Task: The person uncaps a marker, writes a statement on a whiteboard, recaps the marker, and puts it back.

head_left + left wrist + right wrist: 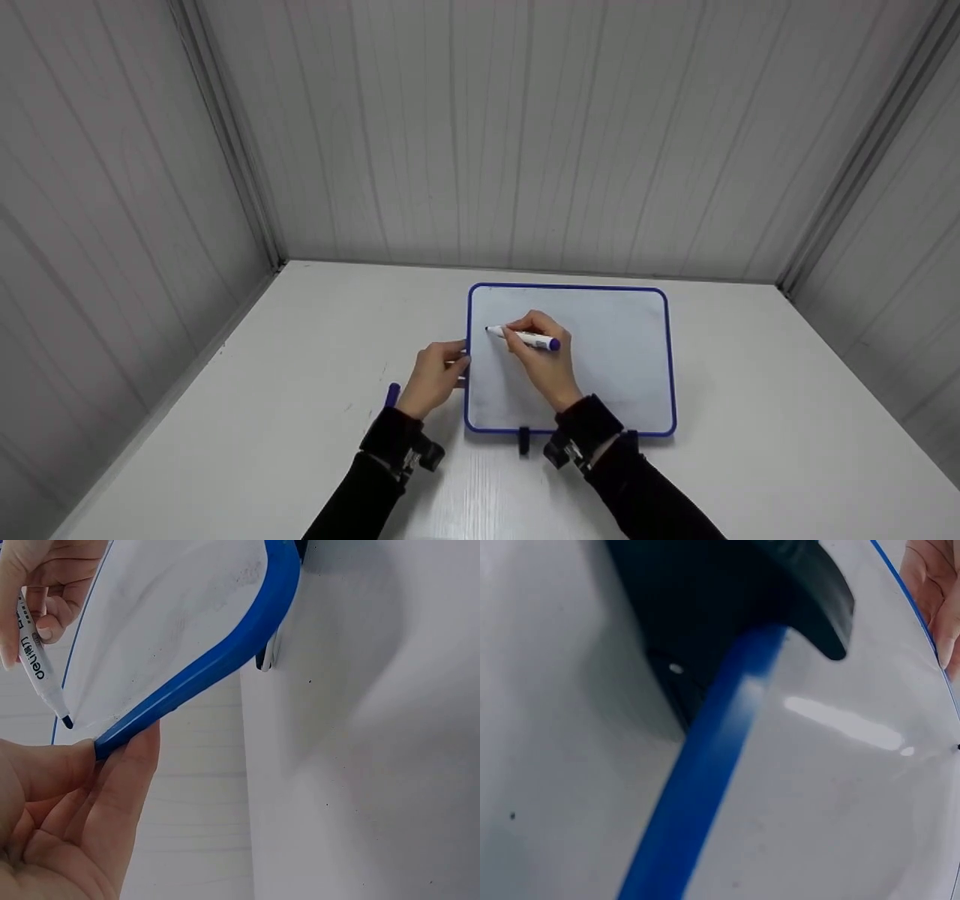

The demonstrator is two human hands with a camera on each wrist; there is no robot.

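Observation:
A blue-framed whiteboard point(615, 352) lies on the white table, its surface blank. My right hand point(525, 334) grips a white marker point(534, 340) with a purple end, its tip touching the board near the upper left. My left hand point(450, 364) pinches the board's left frame edge point(225, 652) between thumb and fingers point(124, 765). The left wrist view shows the marker point(34, 660) with its dark tip on the board point(172, 615). In the right wrist view only the blue frame point(705, 772), a black foot point(727, 607) and the left hand's fingers point(934, 592) are seen.
A small purple cap point(391, 394) lies on the table point(750, 450) just left of my left wrist. A black foot point(523, 440) sticks out from the board's near edge. Grey panelled walls point(525, 135) close the table in at the back and both sides.

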